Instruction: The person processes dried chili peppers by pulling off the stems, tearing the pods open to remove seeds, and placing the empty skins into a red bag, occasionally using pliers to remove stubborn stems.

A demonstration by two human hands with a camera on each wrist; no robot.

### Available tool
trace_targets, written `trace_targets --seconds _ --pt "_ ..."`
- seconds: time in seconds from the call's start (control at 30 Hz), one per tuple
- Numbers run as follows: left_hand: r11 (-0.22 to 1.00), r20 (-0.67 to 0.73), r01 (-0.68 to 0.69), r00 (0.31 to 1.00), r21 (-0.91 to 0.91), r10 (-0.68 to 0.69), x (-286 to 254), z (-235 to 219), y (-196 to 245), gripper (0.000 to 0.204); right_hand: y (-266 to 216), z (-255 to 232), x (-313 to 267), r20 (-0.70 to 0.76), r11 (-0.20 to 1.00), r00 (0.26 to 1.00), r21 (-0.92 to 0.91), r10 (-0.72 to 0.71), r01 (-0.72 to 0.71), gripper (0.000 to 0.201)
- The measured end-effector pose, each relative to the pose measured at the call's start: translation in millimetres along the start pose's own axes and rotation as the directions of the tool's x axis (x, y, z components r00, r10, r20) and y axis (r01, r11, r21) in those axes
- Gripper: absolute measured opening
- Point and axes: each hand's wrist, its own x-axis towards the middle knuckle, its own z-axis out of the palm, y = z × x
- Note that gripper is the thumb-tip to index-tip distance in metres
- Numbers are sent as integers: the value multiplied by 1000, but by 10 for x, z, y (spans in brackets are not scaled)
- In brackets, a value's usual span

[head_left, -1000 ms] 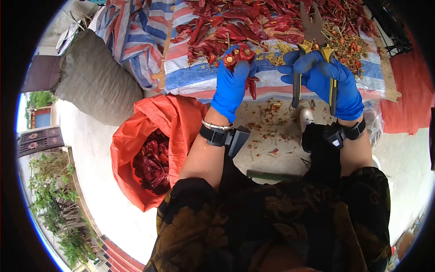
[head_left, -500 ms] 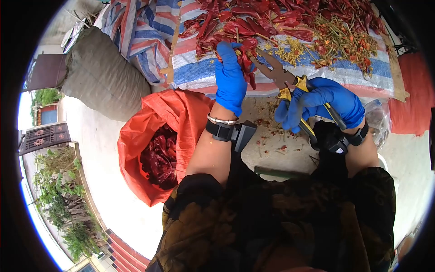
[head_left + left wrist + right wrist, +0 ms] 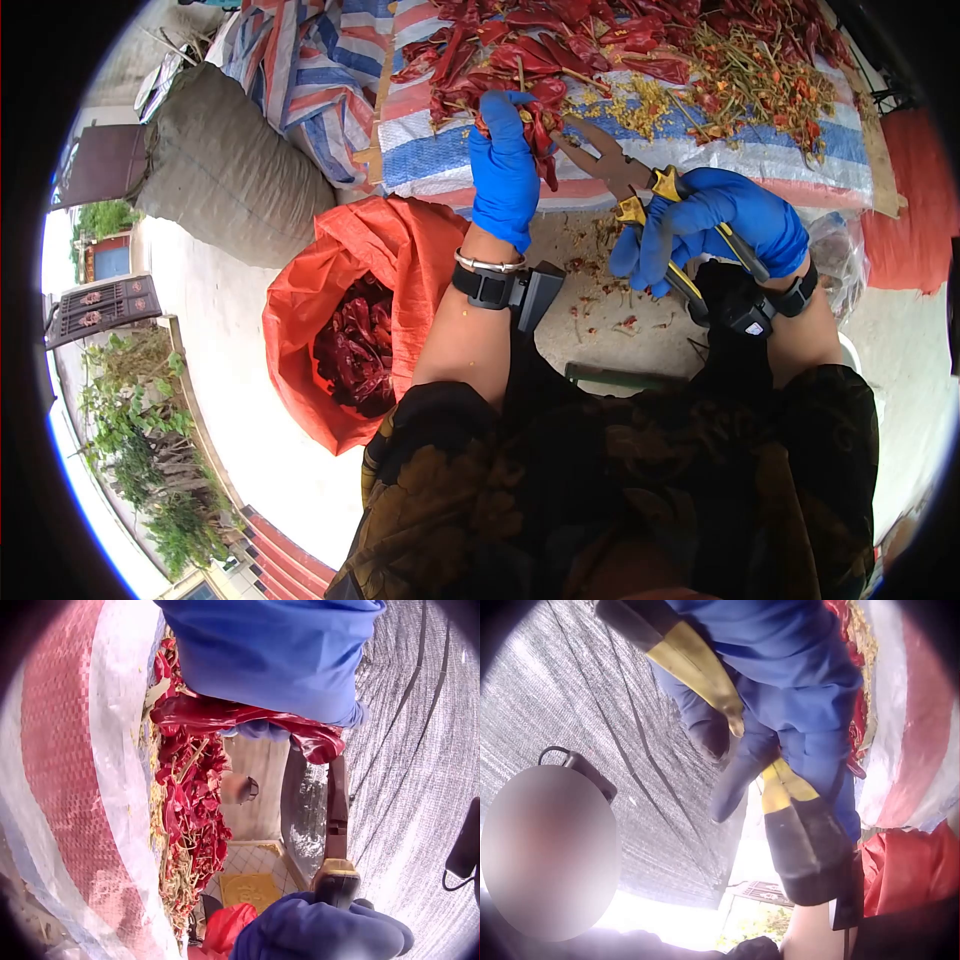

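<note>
My left hand, in a blue glove, grips a small bunch of dried red chili peppers over the front of the striped sheet. One shiny chili pepper juts out below the glove in the left wrist view. My right hand, also gloved in blue, holds shears with rusty metal blades and yellow-and-black handles. The handles are spread, and the parted blades point left, their tips right at the bunch. Fingers hide part of the peppers and of the handles.
More dried chili peppers lie heaped on the striped sheet, beside cut stems and yellow seeds. An open red sack with peppers inside stands left of my left arm. Behind it leans a full grey-green sack.
My right hand has swung the shears from pointing away to pointing left, bringing the blades to the peppers. The left hand has turned, its thumb now on top. Over the last half second little moved.
</note>
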Motion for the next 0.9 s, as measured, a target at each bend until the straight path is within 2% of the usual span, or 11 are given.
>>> trace_targets --seconds 0.07,0.17,0.23,0.27,0.4,0.47,0.57,0.73,0.8,0.87,0.9 --pt "988 56 -92 995 123 86 62 -132 -97 44 11 -15 1 17 1000 1000 6 -2 2 40" --pt "968 117 -125 988 219 101 -11 -77 65 39 17 -21 7 -19 1000 1000 13 17 -17 40" --pt "956 140 -183 978 228 154 6 -91 56 36 26 -71 14 109 998 994 55 0 -6 39" --pt "941 161 -243 965 234 209 12 -101 54 34 30 -76 12 108 998 994 59 -1 -6 39" --pt "941 192 -232 963 248 187 0 -120 109 31 37 -69 0 115 994 993 105 23 -35 41" --pt "916 283 -331 922 228 263 23 -126 110 28 36 -60 -6 103 993 994 112 29 -41 41" --pt "880 347 -336 913 335 217 4 -173 93 45 35 -51 -2 78 990 995 116 66 -74 42" --pt "896 309 -306 928 320 207 11 -191 79 43 134 -22 30 -77 979 995 197 64 -48 50" --pt "892 286 -313 932 326 223 6 -179 57 45 129 9 44 -76 986 996 163 41 -29 49" --pt "987 137 -110 986 121 94 -2 -180 -10 31 109 14 45 -71 992 997 126 21 -12 49" --pt "986 135 -112 986 121 95 -4 -158 -1 31 92 6 41 -64 992 998 121 29 -21 48"
